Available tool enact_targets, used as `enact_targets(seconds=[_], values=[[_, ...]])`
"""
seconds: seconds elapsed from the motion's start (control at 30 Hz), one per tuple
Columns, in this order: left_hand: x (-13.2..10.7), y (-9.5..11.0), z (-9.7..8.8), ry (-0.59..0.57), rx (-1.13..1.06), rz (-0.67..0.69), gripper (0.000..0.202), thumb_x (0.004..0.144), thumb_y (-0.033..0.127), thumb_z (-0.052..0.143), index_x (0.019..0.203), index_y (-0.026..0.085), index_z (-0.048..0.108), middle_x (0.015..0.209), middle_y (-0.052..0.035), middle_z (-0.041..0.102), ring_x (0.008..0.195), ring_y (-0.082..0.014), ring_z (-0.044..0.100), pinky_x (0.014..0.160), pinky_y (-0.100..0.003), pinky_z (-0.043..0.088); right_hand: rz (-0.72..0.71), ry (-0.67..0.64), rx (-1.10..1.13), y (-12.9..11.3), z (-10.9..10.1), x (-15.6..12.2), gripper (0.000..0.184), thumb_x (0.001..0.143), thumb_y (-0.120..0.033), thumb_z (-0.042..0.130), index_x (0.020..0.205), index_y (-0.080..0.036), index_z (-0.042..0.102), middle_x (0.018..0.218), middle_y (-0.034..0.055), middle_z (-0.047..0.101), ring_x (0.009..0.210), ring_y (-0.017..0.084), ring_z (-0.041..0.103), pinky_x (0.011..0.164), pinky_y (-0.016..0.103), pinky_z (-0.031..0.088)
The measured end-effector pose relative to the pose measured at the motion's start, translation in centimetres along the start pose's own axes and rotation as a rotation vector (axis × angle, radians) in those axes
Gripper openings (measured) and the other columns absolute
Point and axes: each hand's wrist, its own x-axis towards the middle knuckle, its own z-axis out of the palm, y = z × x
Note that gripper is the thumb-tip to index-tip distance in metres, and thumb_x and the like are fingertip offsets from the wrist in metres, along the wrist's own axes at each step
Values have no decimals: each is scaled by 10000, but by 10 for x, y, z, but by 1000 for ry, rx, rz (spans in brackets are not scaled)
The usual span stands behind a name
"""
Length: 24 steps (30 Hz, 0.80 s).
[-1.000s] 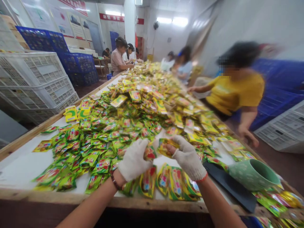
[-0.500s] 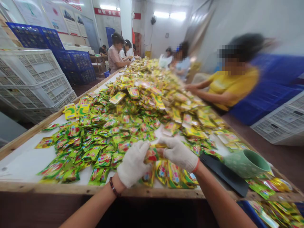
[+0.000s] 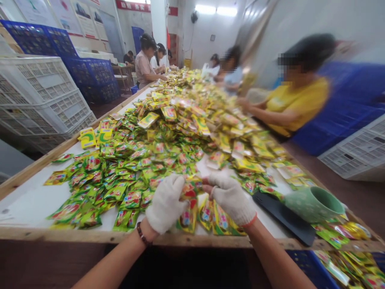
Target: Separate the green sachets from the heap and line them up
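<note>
A long white surface (image 3: pixel 27 202) edged in wood runs the length of a bright workroom, heaped with green and yellow sachets (image 3: pixel 168 136) too many to count. White crates (image 3: pixel 42 96) and blue crates (image 3: pixel 90 76) stand stacked along the left wall, with more of both at the right edge. At the near end, two white-gloved hands meet over the pile: the left hand (image 3: pixel 166 202) is closed on a small bunch of sachets (image 3: pixel 189 192), and the right hand (image 3: pixel 230 196) pinches the same bunch from the other side. More sachets lie fanned on the surface just beneath them. A green mug (image 3: pixel 313 204) lies tipped on its side to the right, touching a dark flat board (image 3: pixel 285 216). One worker in a yellow shirt (image 3: pixel 296 106) sits across the surface, blurred; at least four more people work at the far end, too small to make out. The print on the packets cannot be read.
</note>
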Motion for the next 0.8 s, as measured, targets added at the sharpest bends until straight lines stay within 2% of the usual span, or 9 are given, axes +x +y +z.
enact_targets(seconds=[0.07, 0.17, 0.27, 0.4, 0.47, 0.53, 0.6, 0.7, 0.8], values=[[-1, 1, 0, 19, -10, 14, 421, 666, 204, 666, 1063, 161, 532, 992, -84, 562, 898, -247, 537, 788, -368, 492, 75, -106, 104, 4, 7, -6, 194, 785, -317, 562, 870, -164, 645, 594, -24, 568, 438, 81, 466, 425, 208, 373], [-6, 6, 3, 68, -33, 10, 439, 672, 172, 663, 1089, 162, 525, 998, -85, 567, 917, -248, 539, 812, -372, 486, 150, -262, 186, 6, 17, -8, 225, 812, -390, 533, 748, -181, 586, 497, -52, 471, 371, 80, 441, 361, 197, 313], [-17, 10, 5, 55, -110, -80, 367, 700, 178, 640, 1052, 166, 536, 1012, -93, 576, 965, -264, 543, 842, -392, 481, 79, -322, 59, 3, 18, 0, 214, 820, -333, 519, 675, -182, 564, 523, -46, 478, 401, 79, 433, 389, 206, 335], [-32, 3, -3, -43, -389, -303, 277, 810, 213, 538, 1087, 211, 539, 1126, -80, 593, 1068, -248, 551, 893, -382, 472, -258, -295, -186, 0, 21, 12, 160, 748, -125, 495, 638, -178, 598, 654, -18, 559, 642, 124, 535, 629, 244, 452], [-37, -5, -9, -88, -610, -427, 253, 830, 237, 526, 1081, 212, 544, 1125, -70, 615, 1036, -230, 578, 879, -366, 484, -345, -174, -147, 3, 29, 12, 167, 762, -118, 485, 737, -186, 636, 733, -3, 599, 748, 151, 572, 737, 278, 472], [-39, -12, -14, -123, -871, -523, 217, 819, 266, 554, 1023, 192, 552, 1070, -68, 642, 949, -213, 609, 824, -346, 509, -302, 14, -34, 9, 42, 9, 171, 799, -166, 508, 916, -191, 630, 792, 12, 622, 766, 159, 589, 738, 291, 485], [-39, -14, -16, -143, -1103, -595, 229, 796, 293, 599, 983, 174, 542, 1031, -73, 656, 895, -206, 626, 780, -336, 529, -200, 100, 105, 15, 54, 5, 241, 796, -210, 559, 1035, -193, 577, 814, 13, 631, 728, 156, 599, 678, 280, 496], [-41, -14, -17, -113, -1278, -664, 351, 752, 286, 670, 1036, 179, 494, 1021, -75, 662, 889, -210, 647, 744, -332, 552, -124, 29, 229, 22, 67, 1, 209, 773, -232, 599, 977, -187, 583, 860, 18, 655, 777, 168, 620, 707, 290, 514], [-47, -16, -16, -24, -1294, -654, 435, 745, 240, 686, 1102, 215, 440, 1065, -57, 655, 915, -199, 654, 784, -339, 558, -124, -24, 175, 24, 68, 1, 159, 791, -226, 574, 924, -184, 650, 932, 32, 690, 880, 196, 630, 810, 327, 508]])
